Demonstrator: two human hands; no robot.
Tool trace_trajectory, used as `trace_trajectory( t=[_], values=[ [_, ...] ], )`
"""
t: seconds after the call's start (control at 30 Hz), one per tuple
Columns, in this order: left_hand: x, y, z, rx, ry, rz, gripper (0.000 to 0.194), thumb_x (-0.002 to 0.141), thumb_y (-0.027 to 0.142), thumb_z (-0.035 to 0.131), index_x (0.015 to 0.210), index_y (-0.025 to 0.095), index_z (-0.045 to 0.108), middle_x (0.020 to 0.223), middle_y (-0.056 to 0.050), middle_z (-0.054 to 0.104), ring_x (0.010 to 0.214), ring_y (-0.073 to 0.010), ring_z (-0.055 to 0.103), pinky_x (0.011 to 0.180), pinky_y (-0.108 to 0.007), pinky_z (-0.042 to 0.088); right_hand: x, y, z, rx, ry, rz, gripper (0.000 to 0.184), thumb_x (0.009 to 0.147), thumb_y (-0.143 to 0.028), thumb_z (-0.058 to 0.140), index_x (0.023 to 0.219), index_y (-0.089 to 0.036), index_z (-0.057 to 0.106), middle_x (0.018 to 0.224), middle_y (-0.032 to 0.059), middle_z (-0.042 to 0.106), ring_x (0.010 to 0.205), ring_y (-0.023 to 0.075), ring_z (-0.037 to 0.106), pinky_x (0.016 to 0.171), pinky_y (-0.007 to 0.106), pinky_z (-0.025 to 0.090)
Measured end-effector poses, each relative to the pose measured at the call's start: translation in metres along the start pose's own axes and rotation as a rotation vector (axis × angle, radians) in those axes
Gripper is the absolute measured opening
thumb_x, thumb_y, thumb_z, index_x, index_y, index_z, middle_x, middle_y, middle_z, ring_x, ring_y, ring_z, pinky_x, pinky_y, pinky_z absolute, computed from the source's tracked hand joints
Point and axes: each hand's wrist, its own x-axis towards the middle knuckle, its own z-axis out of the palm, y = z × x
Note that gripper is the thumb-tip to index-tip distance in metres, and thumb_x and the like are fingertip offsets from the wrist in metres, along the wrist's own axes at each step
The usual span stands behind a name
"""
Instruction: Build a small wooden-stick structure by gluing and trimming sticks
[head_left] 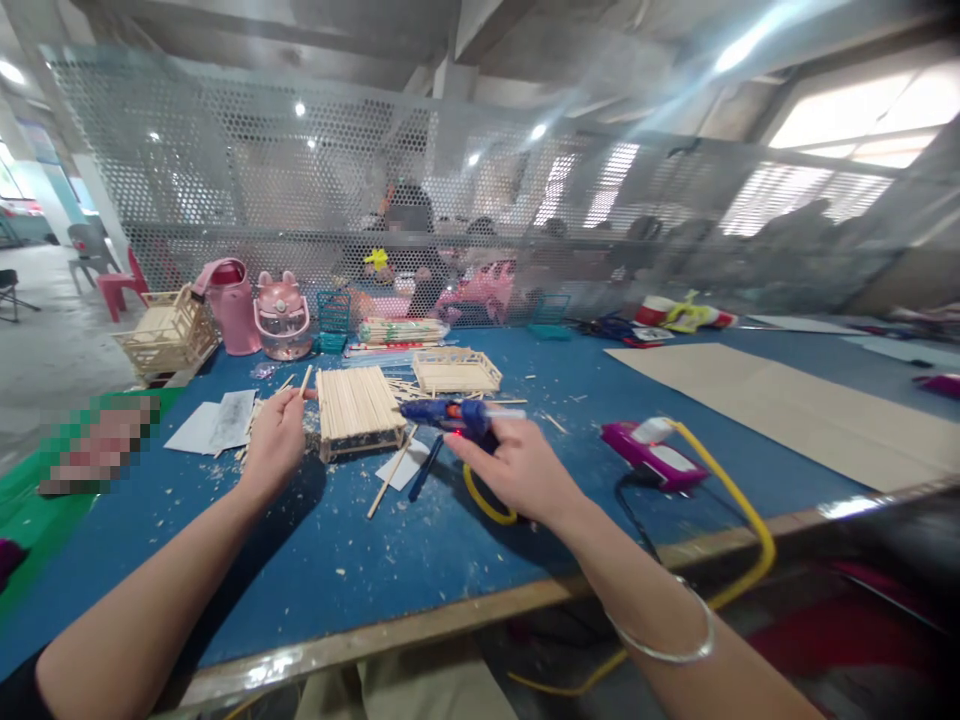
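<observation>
My right hand (521, 465) is wrapped round a blue hot glue gun (457, 415) with a lit red light. Its nozzle points left, close to the right edge of a small platform (358, 400) built from pale wooden sticks. My left hand (276, 445) is closed at the platform's left side, pinching a short wooden stick (306, 380) that stands up from the fingers. In front of the platform lie a loose stick (390, 475), a dark blue pen-like tool (426, 468) and a piece of white paper (405, 463).
Behind the platform sit a railed stick tray (456, 370) and bundled sticks (401, 330). Pink bottles (282, 325) stand back left beside a stick-built model (169, 330). A purple power strip (652, 457) with a yellow cord lies right, before a cardboard sheet (780, 405). A perforated screen (300, 180) borders the table.
</observation>
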Motion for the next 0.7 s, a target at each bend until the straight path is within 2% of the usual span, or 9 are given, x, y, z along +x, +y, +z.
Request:
trace_trajectory(
  t=[0.07,0.13,0.23,0.3,0.37,0.53,0.7],
  values=[
    [-0.003,0.006,-0.003,0.12,0.052,0.163,0.031,0.081,0.03,0.039,0.095,0.017,0.064,0.072,-0.004,0.055,0.074,-0.0198,0.053,0.065,-0.029,0.042,0.008,0.012,-0.009,-0.075,0.089,-0.073,0.027,0.081,-0.031,0.049,0.1,-0.014,0.059,0.092,0.0098,0.063,0.082,0.0214,0.058,0.071,0.032,0.045],
    [-0.007,0.013,-0.005,0.219,0.082,0.333,0.033,0.084,0.027,0.037,0.102,0.016,0.062,0.08,-0.006,0.057,0.082,-0.0208,0.053,0.074,-0.031,0.042,0.024,0.03,-0.017,-0.207,0.112,-0.101,0.029,0.081,-0.027,0.046,0.104,-0.012,0.056,0.092,0.0119,0.06,0.084,0.0222,0.055,0.073,0.033,0.043],
    [-0.016,0.019,-0.005,0.284,0.054,0.518,0.032,0.085,0.026,0.04,0.107,0.017,0.06,0.086,-0.007,0.057,0.082,-0.0192,0.054,0.075,-0.03,0.043,0.058,0.066,-0.019,-0.433,0.041,-0.063,0.033,0.082,-0.023,0.044,0.111,-0.012,0.053,0.096,0.0141,0.056,0.089,0.0237,0.052,0.075,0.033,0.041],
    [-0.021,0.021,-0.003,0.297,0.013,0.599,0.029,0.084,0.025,0.043,0.107,0.018,0.059,0.084,-0.005,0.058,0.078,-0.0176,0.055,0.073,-0.029,0.044,0.077,0.089,-0.01,-0.593,-0.042,-0.014,0.03,0.081,-0.022,0.045,0.109,-0.014,0.054,0.096,0.0139,0.055,0.088,0.0246,0.051,0.071,0.032,0.039],
    [-0.025,0.02,-0.002,0.301,-0.021,0.665,0.027,0.085,0.025,0.044,0.106,0.019,0.059,0.081,-0.004,0.06,0.076,-0.0169,0.056,0.073,-0.028,0.044,0.09,0.109,0.004,-0.695,-0.1,0.06,0.028,0.082,-0.023,0.045,0.107,-0.016,0.055,0.098,0.0141,0.056,0.086,0.0246,0.051,0.069,0.032,0.038],
    [-0.027,0.017,0.0,0.34,-0.05,0.725,0.022,0.084,0.028,0.047,0.099,0.022,0.062,0.086,-0.005,0.066,0.082,-0.0184,0.059,0.076,-0.031,0.045,0.095,0.139,0.037,-0.695,-0.125,0.123,0.03,0.083,-0.023,0.045,0.11,-0.015,0.054,0.098,0.0165,0.056,0.084,0.0252,0.051,0.066,0.033,0.037],
    [-0.025,0.016,0.0,0.362,-0.086,0.748,0.021,0.084,0.03,0.048,0.098,0.022,0.063,0.085,-0.005,0.068,0.081,-0.0184,0.06,0.074,-0.031,0.045,0.094,0.143,0.037,-0.651,-0.172,0.126,0.036,0.077,-0.023,0.051,0.113,-0.017,0.054,0.102,0.015,0.059,0.088,0.0258,0.052,0.067,0.033,0.039]
  ],
)
